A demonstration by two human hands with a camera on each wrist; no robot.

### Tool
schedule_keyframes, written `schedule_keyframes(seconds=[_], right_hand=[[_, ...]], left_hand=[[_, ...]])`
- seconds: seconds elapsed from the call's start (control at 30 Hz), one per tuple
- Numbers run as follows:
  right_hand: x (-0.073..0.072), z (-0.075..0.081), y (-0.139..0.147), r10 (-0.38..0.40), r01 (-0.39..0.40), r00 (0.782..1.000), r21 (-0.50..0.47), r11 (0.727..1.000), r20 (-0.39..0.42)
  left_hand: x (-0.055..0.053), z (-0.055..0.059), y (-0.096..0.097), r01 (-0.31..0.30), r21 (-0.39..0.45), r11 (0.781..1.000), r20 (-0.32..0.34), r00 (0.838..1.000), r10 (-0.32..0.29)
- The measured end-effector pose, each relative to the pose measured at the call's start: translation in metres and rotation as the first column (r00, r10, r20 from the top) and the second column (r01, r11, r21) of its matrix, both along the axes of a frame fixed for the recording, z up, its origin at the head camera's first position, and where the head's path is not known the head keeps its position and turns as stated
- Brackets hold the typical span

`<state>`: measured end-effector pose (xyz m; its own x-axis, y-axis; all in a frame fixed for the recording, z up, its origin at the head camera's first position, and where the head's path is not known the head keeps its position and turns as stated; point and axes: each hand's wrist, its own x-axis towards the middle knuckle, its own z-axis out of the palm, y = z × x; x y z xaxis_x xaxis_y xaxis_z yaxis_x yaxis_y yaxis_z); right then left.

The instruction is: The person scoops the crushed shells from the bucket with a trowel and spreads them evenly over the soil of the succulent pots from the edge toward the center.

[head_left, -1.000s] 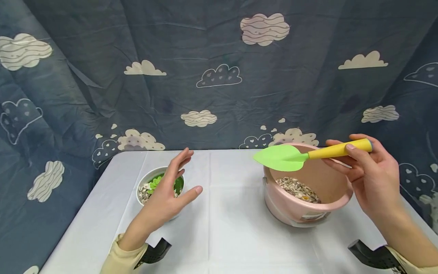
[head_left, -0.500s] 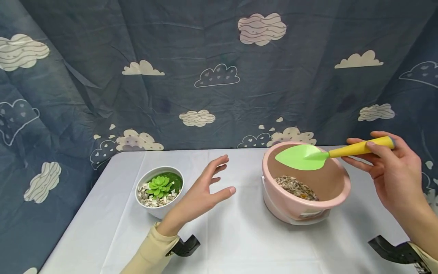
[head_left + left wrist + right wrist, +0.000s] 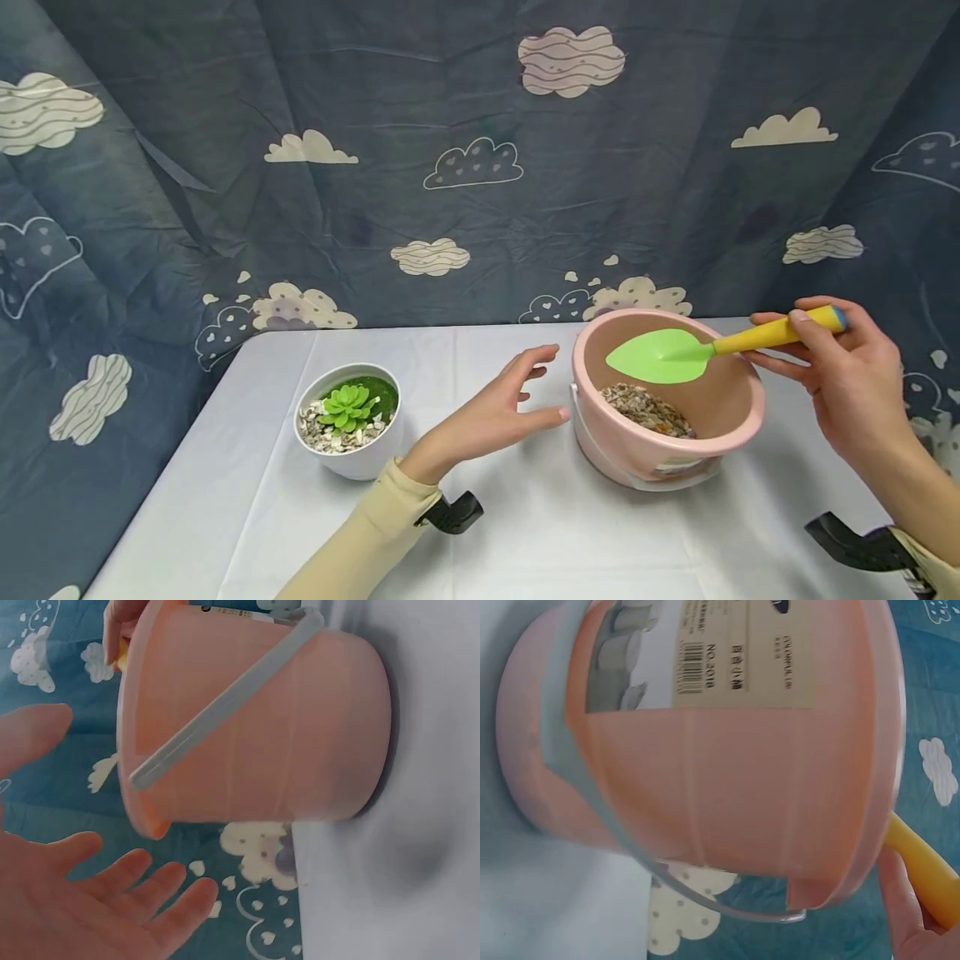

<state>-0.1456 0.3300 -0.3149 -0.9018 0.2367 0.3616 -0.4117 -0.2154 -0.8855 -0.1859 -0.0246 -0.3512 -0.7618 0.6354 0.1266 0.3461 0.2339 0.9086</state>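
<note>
My right hand [image 3: 847,379] grips the yellow handle of a garden trowel [image 3: 663,357], whose green blade is over the mouth of a pink bucket [image 3: 738,429]. Small mixed chips [image 3: 647,410] lie at the bottom of the bucket. Just left of the bucket, my left hand [image 3: 498,417] reaches out with spread fingers and holds nothing. In the left wrist view its fingers [image 3: 161,889] lie beside the bucket's rim. The right wrist view shows the bucket's printed label [image 3: 742,656] and, at the rim, part of the yellow handle; the blade is hidden there.
A white pot [image 3: 360,462] with a green succulent [image 3: 348,408] and pale chips stands on the white-covered table [image 3: 495,533], left of my left arm. The bucket's handle [image 3: 232,697] hangs down against its side. A dark cloud-print cloth [image 3: 352,92] hangs behind the table.
My left hand has moved right, from over the pot to beside the bucket. My right hand, still gripping the trowel, has shifted right, then slightly back left, keeping the blade over the bucket.
</note>
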Motion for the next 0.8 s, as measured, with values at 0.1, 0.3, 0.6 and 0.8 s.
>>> schedule_keyframes(seconds=[0.1,0.3,0.6,0.8], right_hand=[[-0.001,-0.003,-0.001,-0.013,0.012,1.000,0.069,0.998,0.006],[-0.004,-0.009,-0.002,-0.012,0.013,1.000,0.196,0.981,-0.005],[-0.004,-0.012,-0.012,-0.196,0.184,0.979,0.659,0.730,-0.058],[-0.006,-0.010,-0.021,-0.242,0.196,0.968,0.790,0.580,-0.063]], left_hand=[[-0.007,-0.004,0.012,0.021,0.028,0.999,-0.019,1.000,-0.020],[-0.019,-0.009,0.033,0.054,0.060,0.997,0.011,0.998,-0.055],[-0.033,-0.007,0.047,0.083,-0.057,0.995,0.005,0.997,-0.083],[-0.045,-0.009,0.051,0.149,0.042,0.988,0.140,0.978,-0.154]])
